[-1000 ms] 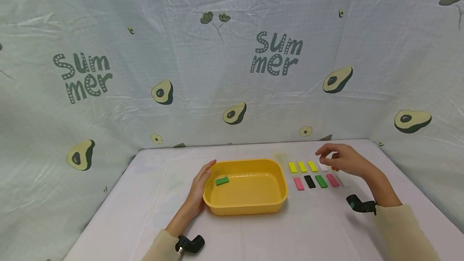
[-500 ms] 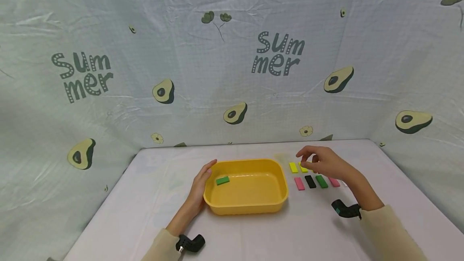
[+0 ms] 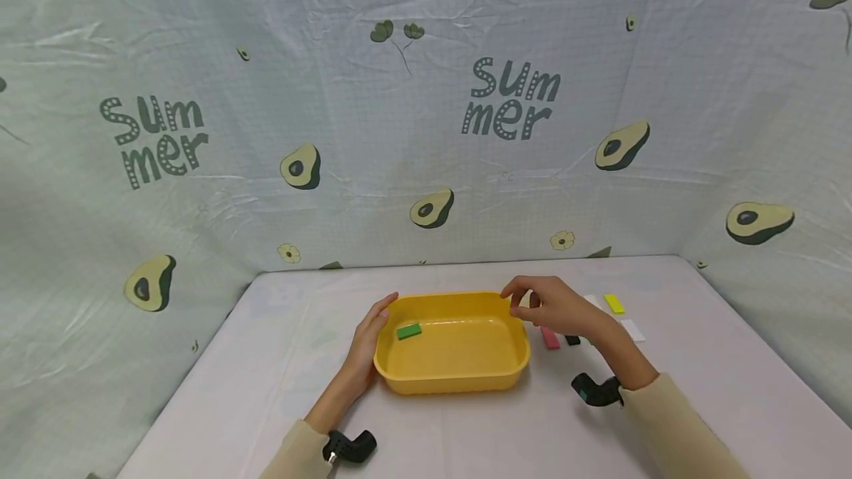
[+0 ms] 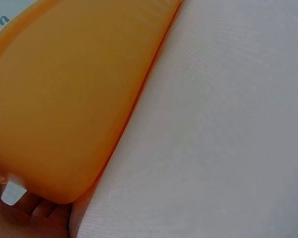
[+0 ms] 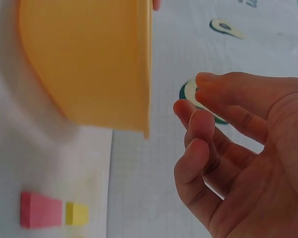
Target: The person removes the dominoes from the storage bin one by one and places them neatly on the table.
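Note:
A yellow plastic basin (image 3: 459,386) stands on the table with one green rectangular block (image 3: 409,331) inside, toward its left. My left hand (image 3: 362,338) holds the basin's left side, thumb at the rim and fingers along the outer wall; the left wrist view shows that hand (image 4: 32,218) low in the corner. Over the basin's far right corner hovers my right hand (image 3: 559,309), fingers loosely bent. Seen from the right wrist, this hand (image 5: 243,144) shows nothing between thumb and fingertips, and the basin wall (image 5: 89,64) lies just beyond.
Right of the basin lie small blocks in two rows, partly hidden by my right hand: a pink block (image 3: 549,338), a black block (image 3: 572,340), a yellow block (image 3: 614,304), a white block (image 3: 632,330). A printed cloth wall (image 3: 359,228) rises behind the table.
My right hand has travelled left from above the block rows to the basin's right rim, now covering several blocks and uncovering the right-hand ones. The left hand, basin and green block stay put.

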Demonstrator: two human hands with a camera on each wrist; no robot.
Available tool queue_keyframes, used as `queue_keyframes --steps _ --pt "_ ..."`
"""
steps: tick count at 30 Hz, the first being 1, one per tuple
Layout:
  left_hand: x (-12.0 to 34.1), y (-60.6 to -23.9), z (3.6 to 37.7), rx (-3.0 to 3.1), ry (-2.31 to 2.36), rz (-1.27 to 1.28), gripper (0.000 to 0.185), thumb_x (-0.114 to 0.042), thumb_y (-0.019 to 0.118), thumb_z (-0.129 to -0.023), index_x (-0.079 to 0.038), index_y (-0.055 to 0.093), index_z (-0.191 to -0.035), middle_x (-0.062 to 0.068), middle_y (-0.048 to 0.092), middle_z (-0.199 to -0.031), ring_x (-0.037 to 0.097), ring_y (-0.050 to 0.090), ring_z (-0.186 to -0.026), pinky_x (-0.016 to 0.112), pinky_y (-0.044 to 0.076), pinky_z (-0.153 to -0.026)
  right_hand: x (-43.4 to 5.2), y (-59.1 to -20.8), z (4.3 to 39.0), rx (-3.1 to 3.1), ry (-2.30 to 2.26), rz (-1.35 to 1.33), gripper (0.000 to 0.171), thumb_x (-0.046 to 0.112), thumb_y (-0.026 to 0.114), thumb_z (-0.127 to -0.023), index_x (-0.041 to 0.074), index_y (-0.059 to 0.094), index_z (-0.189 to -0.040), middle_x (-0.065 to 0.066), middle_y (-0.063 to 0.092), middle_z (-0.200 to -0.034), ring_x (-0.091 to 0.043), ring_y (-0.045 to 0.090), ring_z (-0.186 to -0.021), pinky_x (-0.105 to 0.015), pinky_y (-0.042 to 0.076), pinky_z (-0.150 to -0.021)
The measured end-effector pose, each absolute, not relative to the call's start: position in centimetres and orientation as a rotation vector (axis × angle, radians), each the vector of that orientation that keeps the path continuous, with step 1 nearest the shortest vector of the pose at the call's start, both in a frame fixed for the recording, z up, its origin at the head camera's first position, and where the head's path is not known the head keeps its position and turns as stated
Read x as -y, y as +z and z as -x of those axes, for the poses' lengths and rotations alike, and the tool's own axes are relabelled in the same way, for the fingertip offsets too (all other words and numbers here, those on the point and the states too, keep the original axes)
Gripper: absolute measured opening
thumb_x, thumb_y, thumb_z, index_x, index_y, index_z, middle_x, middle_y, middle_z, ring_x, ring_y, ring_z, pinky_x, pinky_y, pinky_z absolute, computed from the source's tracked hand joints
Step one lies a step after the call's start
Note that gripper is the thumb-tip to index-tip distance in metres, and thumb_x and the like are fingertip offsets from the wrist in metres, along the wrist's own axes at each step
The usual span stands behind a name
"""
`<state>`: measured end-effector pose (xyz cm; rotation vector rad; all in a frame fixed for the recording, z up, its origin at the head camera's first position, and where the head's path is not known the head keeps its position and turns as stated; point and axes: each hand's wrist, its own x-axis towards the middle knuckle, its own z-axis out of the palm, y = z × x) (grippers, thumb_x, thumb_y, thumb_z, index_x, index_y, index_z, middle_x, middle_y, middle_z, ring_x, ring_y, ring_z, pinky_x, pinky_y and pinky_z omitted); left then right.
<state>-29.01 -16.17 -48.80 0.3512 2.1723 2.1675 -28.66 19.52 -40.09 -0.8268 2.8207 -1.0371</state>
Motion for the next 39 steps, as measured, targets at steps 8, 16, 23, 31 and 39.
queue_keyframes --steps 8,16,23,31,39 --pt "16.2 -48.8 28.9 -2.166 2.178 -0.351 0.049 -0.029 0.032 -0.114 -0.011 0.038 -0.159 0.013 0.032 -0.168 0.033 0.029 -0.156 0.054 0.019 -0.13 -16.1 -39.8 28.9 -2.758 -1.072 0.891 0.028 0.012 0.07 -0.097 0.007 0.067 -0.125 -0.004 0.068 -0.104 -0.014 0.058 -0.072 -0.021 0.057 -0.066" --pt "16.1 -48.8 28.9 -2.178 2.173 -0.349 0.05 -0.029 0.033 -0.114 -0.009 0.037 -0.16 0.013 0.033 -0.168 0.033 0.03 -0.156 0.054 0.02 -0.13 -12.6 -39.9 29.1 -2.729 -1.033 0.928 0.029 0.014 0.071 -0.097 0.006 0.068 -0.125 -0.001 0.068 -0.101 -0.012 0.06 -0.074 -0.021 0.057 -0.067" --pt "16.1 -48.8 29.0 -2.17 2.176 -0.335 0.05 -0.029 0.033 -0.113 -0.01 0.037 -0.16 0.012 0.033 -0.168 0.032 0.03 -0.155 0.053 0.02 -0.13 -9.9 -40.7 29.6 -2.633 -0.993 0.926 0.038 0.02 0.07 -0.098 0.003 0.064 -0.132 -0.015 0.068 -0.121 -0.012 0.063 -0.078 -0.024 0.06 -0.069" --pt "16.3 -48.8 29.2 -2.156 2.186 -0.342 0.051 -0.03 0.034 -0.113 -0.009 0.036 -0.16 0.011 0.031 -0.169 0.032 0.028 -0.157 0.053 0.022 -0.13 -5.8 -42.3 29.6 -2.74 -0.745 0.95 0.045 0.024 0.07 -0.096 0.007 0.063 -0.138 -0.01 0.064 -0.141 -0.026 0.066 -0.12 -0.044 0.052 -0.11" --pt "16.4 -49.0 29.4 -2.154 2.18 -0.345 0.051 -0.03 0.035 -0.112 -0.01 0.037 -0.16 0.01 0.031 -0.169 0.03 0.029 -0.156 0.052 0.022 -0.13 -4.3 -43.4 29.3 -2.687 -0.71 0.942 0.043 0.02 0.072 -0.095 0.005 0.064 -0.135 -0.009 0.066 -0.137 -0.026 0.061 -0.126 -0.046 0.047 -0.115"
